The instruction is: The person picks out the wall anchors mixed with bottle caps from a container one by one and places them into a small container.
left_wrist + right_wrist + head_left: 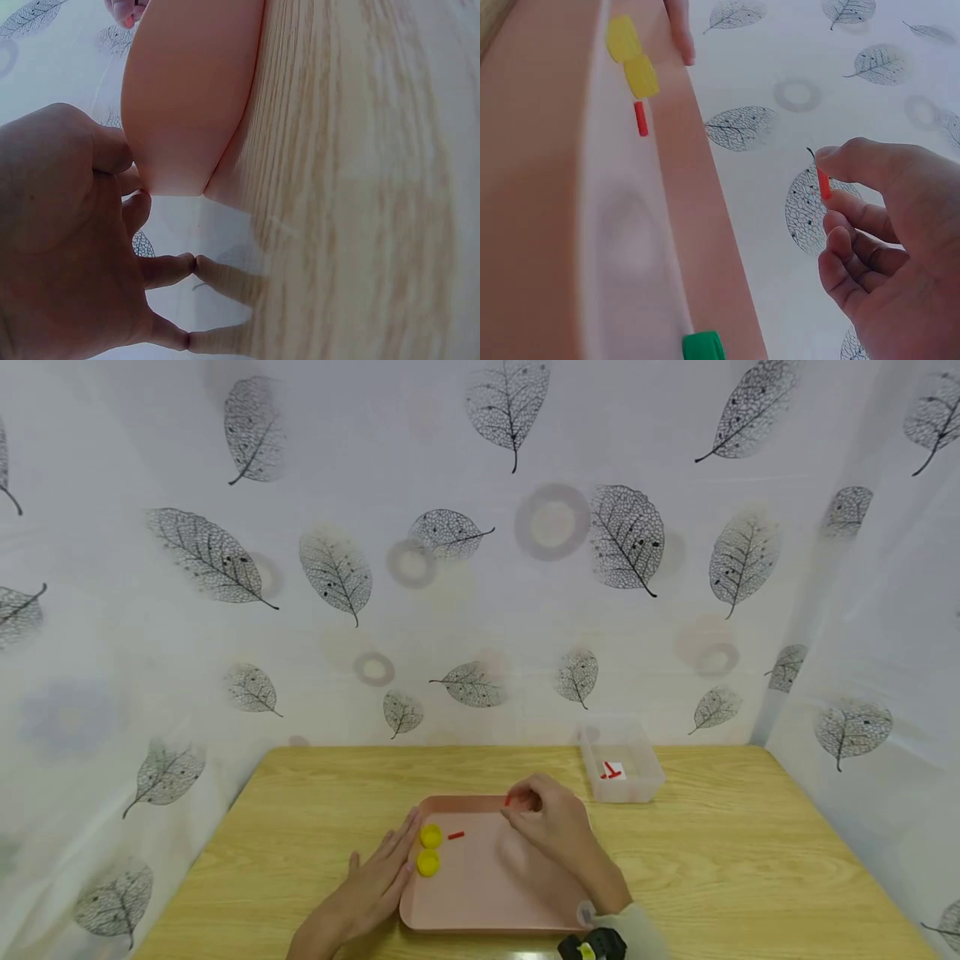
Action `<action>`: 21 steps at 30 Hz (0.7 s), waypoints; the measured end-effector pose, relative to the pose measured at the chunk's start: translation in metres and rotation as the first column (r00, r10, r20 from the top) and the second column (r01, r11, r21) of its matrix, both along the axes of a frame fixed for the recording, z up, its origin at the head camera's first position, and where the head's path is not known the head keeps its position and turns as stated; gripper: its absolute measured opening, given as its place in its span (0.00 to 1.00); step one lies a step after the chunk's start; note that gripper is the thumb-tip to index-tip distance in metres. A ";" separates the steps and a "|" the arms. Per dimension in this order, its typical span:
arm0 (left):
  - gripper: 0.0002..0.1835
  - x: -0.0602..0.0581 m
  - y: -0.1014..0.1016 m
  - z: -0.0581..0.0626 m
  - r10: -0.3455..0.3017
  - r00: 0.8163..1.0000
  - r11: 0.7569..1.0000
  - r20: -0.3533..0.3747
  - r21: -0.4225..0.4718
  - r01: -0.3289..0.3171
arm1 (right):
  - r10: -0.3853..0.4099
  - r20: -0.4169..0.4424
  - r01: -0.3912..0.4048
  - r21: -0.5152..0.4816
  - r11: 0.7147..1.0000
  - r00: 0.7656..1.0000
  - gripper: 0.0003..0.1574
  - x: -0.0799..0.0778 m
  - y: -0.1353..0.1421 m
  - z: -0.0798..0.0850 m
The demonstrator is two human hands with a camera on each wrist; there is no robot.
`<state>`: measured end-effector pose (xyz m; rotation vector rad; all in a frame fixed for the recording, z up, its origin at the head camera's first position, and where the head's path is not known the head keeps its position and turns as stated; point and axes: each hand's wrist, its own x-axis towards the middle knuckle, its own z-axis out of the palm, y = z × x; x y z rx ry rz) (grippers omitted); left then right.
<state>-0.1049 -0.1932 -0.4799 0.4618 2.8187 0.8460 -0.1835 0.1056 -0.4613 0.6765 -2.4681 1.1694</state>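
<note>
Between thumb and index finger, my right hand [555,825] pinches a short red stick [823,183] above the far side of a pink tray [487,893]. My left hand [369,885] rests along the tray's left edge, its fingers extended and touching the outer wall. Inside the tray at the left, two round yellow pieces [428,863] lie one behind the other. Just right of them lies a second red stick [456,835]. The right wrist view also shows a green piece [703,346] by the tray wall, which the right hand hides in the head view.
A translucent plastic box [633,790] stands behind the tray to the right, with several red sticks [612,770] on a white patch inside. The wooden table [750,860] meets a leaf-patterned curtain [480,610] at the back and sides.
</note>
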 end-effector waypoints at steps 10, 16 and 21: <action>0.31 0.002 0.002 0.000 0.014 1.000 1.000 -0.022 -0.005 -0.014 | 0.001 -0.077 -0.010 -0.112 0.994 0.997 0.15 -0.015 0.032 0.007; 0.30 0.003 0.002 -0.001 0.015 0.999 1.000 -0.030 -0.007 -0.015 | -0.066 -0.081 0.058 -0.092 0.994 0.995 0.16 -0.021 0.053 0.008; 0.30 0.002 0.002 -0.003 0.012 0.999 1.000 -0.035 -0.014 -0.013 | -0.095 -0.142 0.081 -0.100 0.992 0.985 0.15 -0.026 0.065 0.007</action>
